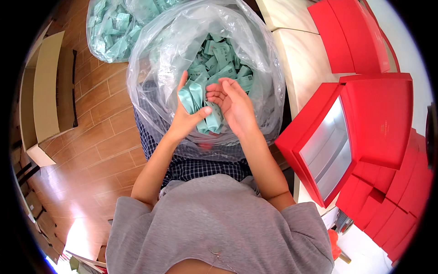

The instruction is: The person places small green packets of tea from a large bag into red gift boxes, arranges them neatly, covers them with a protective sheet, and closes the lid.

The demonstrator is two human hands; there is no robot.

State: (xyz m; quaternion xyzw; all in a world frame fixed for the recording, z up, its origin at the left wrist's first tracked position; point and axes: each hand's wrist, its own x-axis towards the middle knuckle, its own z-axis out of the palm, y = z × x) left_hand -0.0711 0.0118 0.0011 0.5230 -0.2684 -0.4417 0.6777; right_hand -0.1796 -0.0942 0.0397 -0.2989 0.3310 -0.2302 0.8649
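A bundle of pale green foil sachets (194, 97) sits in my left hand (185, 121), thumb on the near side and fingers behind. My right hand (239, 112) is cupped beside the bundle, fingers bent and palm toward it; I cannot tell whether it touches the sachets. Both hands are over the mouth of a large clear plastic bag (153, 59), which stands between my legs. Many loose sachets of the same green (223, 54) lie inside it, beyond my fingers.
A second clear bag (114, 34) of green sachets stands at the far left. On the right, a red gift box (378, 121) lies open, its silvery inside (327, 150) showing. More red boxes (388, 205) are stacked behind it. An open cardboard box (48, 89) stands on the left floor.
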